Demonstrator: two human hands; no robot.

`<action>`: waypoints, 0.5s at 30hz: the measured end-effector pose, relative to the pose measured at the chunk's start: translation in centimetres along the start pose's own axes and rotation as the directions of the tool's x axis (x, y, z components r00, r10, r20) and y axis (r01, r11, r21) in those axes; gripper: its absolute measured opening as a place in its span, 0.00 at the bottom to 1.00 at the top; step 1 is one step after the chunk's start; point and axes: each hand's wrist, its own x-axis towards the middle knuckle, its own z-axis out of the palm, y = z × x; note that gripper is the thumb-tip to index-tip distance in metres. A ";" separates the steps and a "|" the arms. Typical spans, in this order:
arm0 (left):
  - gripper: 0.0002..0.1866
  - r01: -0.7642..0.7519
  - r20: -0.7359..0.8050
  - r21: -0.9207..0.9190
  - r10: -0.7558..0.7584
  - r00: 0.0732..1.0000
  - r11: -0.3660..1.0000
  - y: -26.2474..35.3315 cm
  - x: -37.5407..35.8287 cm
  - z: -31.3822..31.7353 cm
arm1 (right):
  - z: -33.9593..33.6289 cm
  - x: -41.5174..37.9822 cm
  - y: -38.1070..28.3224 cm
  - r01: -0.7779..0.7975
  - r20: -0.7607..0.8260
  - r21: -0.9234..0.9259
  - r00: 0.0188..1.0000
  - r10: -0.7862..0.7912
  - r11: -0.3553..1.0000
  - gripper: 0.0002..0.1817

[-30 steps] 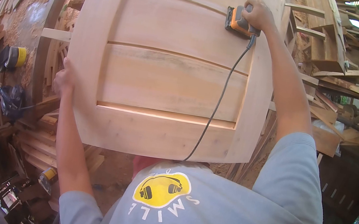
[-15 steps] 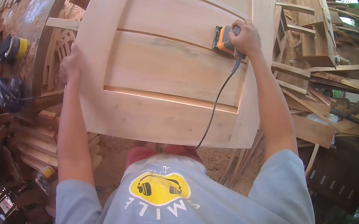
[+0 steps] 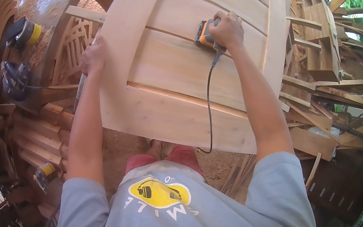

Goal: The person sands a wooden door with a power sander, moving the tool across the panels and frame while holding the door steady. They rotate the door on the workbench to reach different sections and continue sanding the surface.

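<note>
A pale wooden panel door [image 3: 180,120] lies flat in front of me, with recessed boards between its side rails. My right hand [image 3: 228,29] is wrapped round an orange and grey electric sander [image 3: 208,34], which rests on one of the door's inner boards. From the sander a dark cord [image 3: 210,94] runs down over the door's near edge. At the door's left edge, my left hand [image 3: 93,56] grips the side, its fingers partly hidden by the edge.
Wooden supports [image 3: 85,14] stick out from under the door. On the left are a power tool with a yellow band [image 3: 24,34], a dark power tool [image 3: 16,80] and stacked timber [image 3: 42,139]. Scrap boards [image 3: 350,97] pile up on the right. Sawdust covers the ground.
The sander has moved left across the boards in my right hand. My left hand still holds the door's edge. The whole view has shifted a little with my head.
</note>
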 end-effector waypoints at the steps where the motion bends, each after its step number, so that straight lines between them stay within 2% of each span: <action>1: 0.47 0.000 0.009 0.001 0.000 1.000 1.000 -0.2 0.5 0.2 | 0.2 0.2 -0.9 -0.006 -0.003 0.002 1.000 0.006 1.000 0.18; 15: 0.47 -0.046 0.051 -0.038 0.048 0.998 0.998 -0.7 0.9 0.2 | 2.1 2.6 -11.2 0.006 0.017 0.063 1.000 -0.007 0.998 0.19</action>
